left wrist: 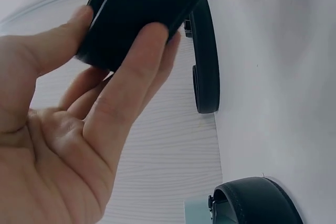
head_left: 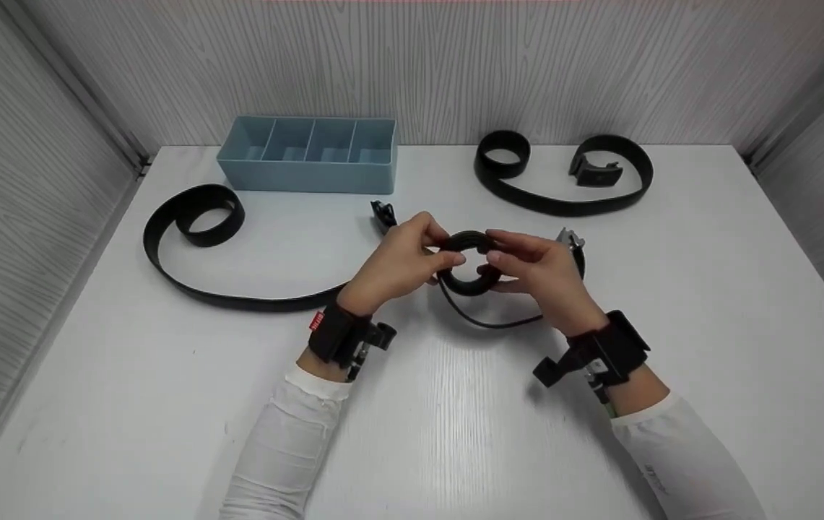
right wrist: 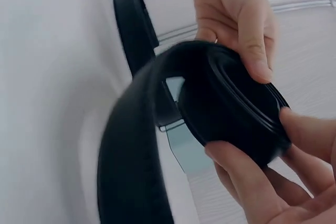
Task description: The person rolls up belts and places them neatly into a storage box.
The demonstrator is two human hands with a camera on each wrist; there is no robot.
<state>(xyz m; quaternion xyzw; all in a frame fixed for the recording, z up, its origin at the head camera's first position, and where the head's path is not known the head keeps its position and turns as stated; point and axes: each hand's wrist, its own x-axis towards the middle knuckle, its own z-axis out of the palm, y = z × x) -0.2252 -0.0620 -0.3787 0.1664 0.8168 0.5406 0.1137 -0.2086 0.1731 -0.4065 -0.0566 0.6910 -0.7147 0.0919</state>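
Observation:
Both hands hold a black belt (head_left: 471, 287) wound into a tight coil above the middle of the table. My left hand (head_left: 399, 261) pinches the coil's left side between thumb and fingers. On the opposite side my right hand (head_left: 547, 278) grips it, thumb on the near face. An unwound length of this belt loops below the coil, and its silver buckle (head_left: 570, 240) shows behind the right hand. In the right wrist view, several wound layers show at the edge of the coiled belt (right wrist: 231, 108). The left wrist view shows the coil's broad dark side.
A second black belt (head_left: 267, 303) lies at the left, one end curled, its buckle (head_left: 383, 214) beyond the left hand. Another belt (head_left: 570, 208) with curled ends lies at the back right. The blue four-slot box (head_left: 310, 179) stands at the back against the wall.

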